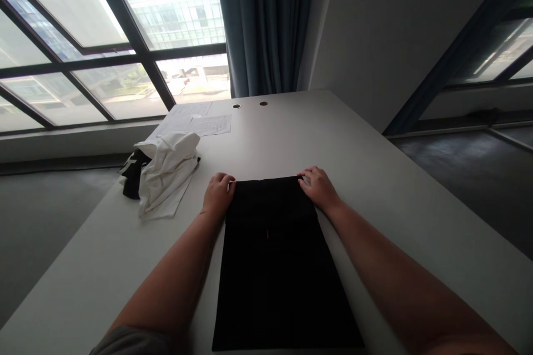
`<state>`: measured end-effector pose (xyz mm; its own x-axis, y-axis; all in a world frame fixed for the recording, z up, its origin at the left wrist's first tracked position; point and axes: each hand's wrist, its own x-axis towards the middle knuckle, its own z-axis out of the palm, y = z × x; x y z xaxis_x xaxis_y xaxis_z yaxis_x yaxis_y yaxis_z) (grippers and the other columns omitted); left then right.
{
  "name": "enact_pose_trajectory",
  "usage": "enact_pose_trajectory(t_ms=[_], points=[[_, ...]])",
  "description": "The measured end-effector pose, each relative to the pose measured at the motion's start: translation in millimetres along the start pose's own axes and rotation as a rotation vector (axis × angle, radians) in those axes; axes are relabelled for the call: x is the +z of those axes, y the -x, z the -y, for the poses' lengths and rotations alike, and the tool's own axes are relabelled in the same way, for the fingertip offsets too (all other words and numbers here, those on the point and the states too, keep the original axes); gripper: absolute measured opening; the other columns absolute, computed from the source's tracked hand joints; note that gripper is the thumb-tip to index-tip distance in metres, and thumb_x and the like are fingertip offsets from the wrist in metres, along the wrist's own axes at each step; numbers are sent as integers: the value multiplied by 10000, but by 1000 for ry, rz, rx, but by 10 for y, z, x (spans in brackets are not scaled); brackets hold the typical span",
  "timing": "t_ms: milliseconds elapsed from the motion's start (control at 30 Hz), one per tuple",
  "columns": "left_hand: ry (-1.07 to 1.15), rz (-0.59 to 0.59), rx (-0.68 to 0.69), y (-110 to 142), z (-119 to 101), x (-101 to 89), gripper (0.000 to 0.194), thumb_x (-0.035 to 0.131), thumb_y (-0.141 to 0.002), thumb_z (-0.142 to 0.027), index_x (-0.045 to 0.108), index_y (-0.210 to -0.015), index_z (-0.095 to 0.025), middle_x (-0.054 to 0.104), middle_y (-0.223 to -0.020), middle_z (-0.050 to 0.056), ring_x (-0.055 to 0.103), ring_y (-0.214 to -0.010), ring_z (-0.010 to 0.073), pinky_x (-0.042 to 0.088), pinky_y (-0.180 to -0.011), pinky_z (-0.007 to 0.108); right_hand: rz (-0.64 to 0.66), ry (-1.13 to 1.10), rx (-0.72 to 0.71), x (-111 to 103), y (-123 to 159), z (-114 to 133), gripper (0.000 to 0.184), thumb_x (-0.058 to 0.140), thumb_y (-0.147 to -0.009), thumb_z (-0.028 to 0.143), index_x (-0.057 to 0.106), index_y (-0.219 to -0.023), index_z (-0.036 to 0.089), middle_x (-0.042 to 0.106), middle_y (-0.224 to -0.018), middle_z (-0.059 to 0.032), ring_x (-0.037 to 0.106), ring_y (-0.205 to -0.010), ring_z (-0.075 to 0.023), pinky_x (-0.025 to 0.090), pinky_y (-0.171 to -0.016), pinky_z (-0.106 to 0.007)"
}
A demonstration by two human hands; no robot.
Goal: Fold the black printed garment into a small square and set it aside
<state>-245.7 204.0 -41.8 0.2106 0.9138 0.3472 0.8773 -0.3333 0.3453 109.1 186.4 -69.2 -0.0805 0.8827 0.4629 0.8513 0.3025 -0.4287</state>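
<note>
and here's the black cloth, lying flat, centre stage on the white table! left hand pinches its far left corner, right hand its far right, fingers nearly closed on fabric, seemingly to hold that edge straight; the white cloth lies bunched off left, apparently out of the way.

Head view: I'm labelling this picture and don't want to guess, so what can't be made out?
- Small mark on the black cloth: head view, too small to identify.
- Writing on the papers: head view, too small to read.
- Dark item: head view, partly hidden by the white cloth.
- Table's near side: head view, cut off by the bottom edge.
</note>
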Motion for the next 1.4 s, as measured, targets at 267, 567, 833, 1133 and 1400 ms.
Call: enact_pose_trajectory(t_ms=[267, 567, 833, 1133, 1400], points=[[-49, 197, 367, 297, -419, 105, 560, 474, -1050, -470, 504, -1542, -203, 460, -1633, 139, 394, -1524, 332, 303, -1265, 527, 241, 65, -151, 33, 251, 749, 619, 490, -1014, 418, 493, -1579, 166, 431, -1645, -157, 359, -1527, -371, 284, -1274, -567], [-100, 278, 437, 311, -358, 137, 653, 462, -1054, -532, 388, -1633, -238, 299, -1724, 110, 250, -1598, 330, 211, -1301, 534, 423, 180, -97, 230, 344, 723, 688, 446, -1040, 500, 397, -1635, 158, 267, -1722, -150, 215, -1603, -327, 200, -1305, -527], [-88, 284, 336, 304, -365, 202, 585, 436, -1068, -493, 400, -1626, -321, 395, -1684, 42, 339, -1566, 303, 226, -1298, 555, 384, 189, -63, 230, 493, 592, 779, 418, -1032, 605, 325, -1663, 158, 238, -1726, -161, 228, -1600, -324, 230, -1293, -537], [-114, 266, 288, 458, -603, 112, 618, 469, -1046, -526, 460, -1588, -229, 414, -1667, 118, 330, -1564, 360, 258, -1276, 582, 348, 178, -37, 198, 638, 497, 855, 481, -1005, 620, 289, -1670, 118, 219, -1724, -189, 215, -1598, -354, 233, -1295, -557], [7, 463, 578, 720, -619, -60, 595, 469, -1064, -466, 385, -1625, -286, 314, -1719, 52, 248, -1602, 280, 174, -1315, 518, 419, -9, -100, -165, 865, 413, 741, 526, -1017, 480, 320, -1667, 189, 273, -1716, -143, 246, -1593, -311, 294, -1282, -550]])
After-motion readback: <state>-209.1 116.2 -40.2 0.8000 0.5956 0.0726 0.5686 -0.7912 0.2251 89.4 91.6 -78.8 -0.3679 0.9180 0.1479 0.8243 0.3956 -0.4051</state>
